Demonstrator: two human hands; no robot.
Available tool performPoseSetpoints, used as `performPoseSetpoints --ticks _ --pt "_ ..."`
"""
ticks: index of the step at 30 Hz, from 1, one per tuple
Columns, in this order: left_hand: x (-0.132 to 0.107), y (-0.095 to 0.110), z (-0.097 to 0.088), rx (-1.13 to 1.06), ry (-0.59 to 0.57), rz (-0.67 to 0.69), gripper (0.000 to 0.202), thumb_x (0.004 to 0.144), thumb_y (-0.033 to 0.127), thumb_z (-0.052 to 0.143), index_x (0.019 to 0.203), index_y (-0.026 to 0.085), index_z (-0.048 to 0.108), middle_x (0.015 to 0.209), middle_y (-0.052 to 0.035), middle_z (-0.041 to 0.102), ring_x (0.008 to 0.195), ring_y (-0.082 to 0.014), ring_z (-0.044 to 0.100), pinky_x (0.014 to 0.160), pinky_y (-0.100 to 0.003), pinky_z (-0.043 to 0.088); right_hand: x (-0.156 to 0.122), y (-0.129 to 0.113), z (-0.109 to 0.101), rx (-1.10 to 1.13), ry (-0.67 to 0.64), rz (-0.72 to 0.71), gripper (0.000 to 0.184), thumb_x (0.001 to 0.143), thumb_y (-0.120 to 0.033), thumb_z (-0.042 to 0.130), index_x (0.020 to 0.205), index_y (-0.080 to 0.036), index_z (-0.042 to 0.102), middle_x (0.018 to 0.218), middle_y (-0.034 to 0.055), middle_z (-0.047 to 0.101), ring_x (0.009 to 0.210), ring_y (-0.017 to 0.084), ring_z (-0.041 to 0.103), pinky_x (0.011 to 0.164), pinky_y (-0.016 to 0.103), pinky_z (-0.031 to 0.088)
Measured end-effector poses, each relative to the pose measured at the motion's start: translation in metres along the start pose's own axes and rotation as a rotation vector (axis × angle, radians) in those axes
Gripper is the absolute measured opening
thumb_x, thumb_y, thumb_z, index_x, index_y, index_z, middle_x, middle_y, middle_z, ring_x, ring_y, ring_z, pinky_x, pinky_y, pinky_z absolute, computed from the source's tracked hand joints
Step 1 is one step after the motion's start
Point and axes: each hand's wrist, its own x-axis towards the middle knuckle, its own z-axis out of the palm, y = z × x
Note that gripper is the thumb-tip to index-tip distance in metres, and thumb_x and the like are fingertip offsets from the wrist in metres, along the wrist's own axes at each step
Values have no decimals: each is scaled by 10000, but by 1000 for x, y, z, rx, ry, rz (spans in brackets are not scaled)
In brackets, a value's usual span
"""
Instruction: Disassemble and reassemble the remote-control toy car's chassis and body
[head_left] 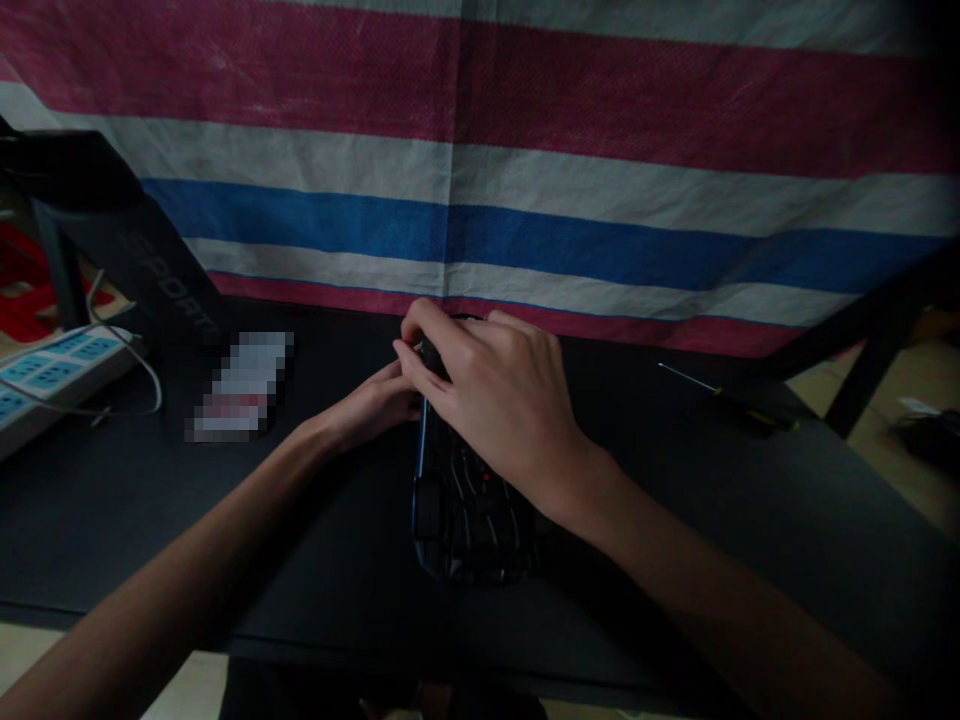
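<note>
A dark toy car (480, 530) with a blue edge lies on the black table, its underside apparently up. Thin curved lines and a small red spot show on it, and a black wheel (428, 507) sits at its near left corner. My right hand (499, 385) is closed over the far end, thumb and forefinger bent around a dark rounded part at the far left corner. From the left, my left hand (379, 400) reaches against the car's side. Its fingertips are partly hidden behind my right hand and the car.
A screwdriver (720, 395) lies to the right on the black table (315, 560). At left are a blurred-out flat item (244, 385), a white power strip (64, 375) with a cable, and a dark "SPORT" panel (142, 240). A striped sheet (600, 200) hangs behind.
</note>
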Motion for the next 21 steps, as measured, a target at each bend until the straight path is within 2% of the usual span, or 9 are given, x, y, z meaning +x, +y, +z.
performPoseSetpoints --ticks 2,4,8,10,13,14,16,19,21 --pt "1 2 -1 -22 -4 -38 552 927 419 807 1426 214 692 1353 -129 806 1297 -361 734 1142 -538 569 5 4 4 -3 -2 99 325 1174 -468 551 1173 -223 765 814 34 761 794 204 693 773 318 440" --pt "2 5 -1 -17 -8 -36 656 907 366 825 1529 247 653 1441 -115 782 1381 -367 705 1219 -546 526 14 15 5 42 -3 174 375 1164 -525 552 1119 -221 767 806 26 747 770 200 684 736 308 417" --pt "3 13 0 33 -12 -34 793 920 330 826 1663 244 561 1617 -117 687 1545 -360 600 1364 -533 392 25 60 -8 125 54 303 424 1183 -465 477 971 -207 739 862 39 745 780 178 659 739 310 386" --pt "3 13 0 49 0 -40 843 930 349 819 1706 227 514 1674 -132 637 1592 -369 555 1391 -543 353 18 88 -16 129 -66 350 482 1184 -419 417 855 -212 703 801 42 715 740 181 628 720 329 367" --pt "4 7 -3 75 21 -24 892 949 360 796 1757 228 442 1702 -142 608 1643 -372 498 1415 -554 308 -11 120 -16 125 -474 386 439 1139 -371 468 784 -225 683 743 34 695 722 187 625 711 333 376" --pt "5 4 -4 81 24 -14 902 952 362 791 1766 230 426 1706 -143 603 1655 -370 482 1422 -554 292 -24 126 -12 96 -586 412 426 1135 -359 469 801 -226 697 789 41 723 757 190 651 720 328 393" --pt "8 -2 -7 92 29 -6 923 947 375 792 1774 223 411 1716 -154 590 1665 -375 467 1427 -566 272 -47 131 4 31 -658 457 389 1140 -389 484 894 -231 741 897 56 778 839 203 705 740 322 417" --pt "13 0 -10 142 76 -16 983 914 429 809 1778 213 393 1776 -171 511 1693 -397 416 1422 -598 267 -70 125 29 -46 -625 527 320 1147 -373 476 1165 -197 741 1040 132 816 934 263 752 736 352 416" --pt "9 12 -7 244 170 2 1004 911 471 812 1779 215 378 1843 -175 398 1726 -406 344 1426 -606 246 -76 117 40 -90 -582 560 344 1153 -377 452 1307 -170 681 1086 173 818 951 297 766 734 373 406"
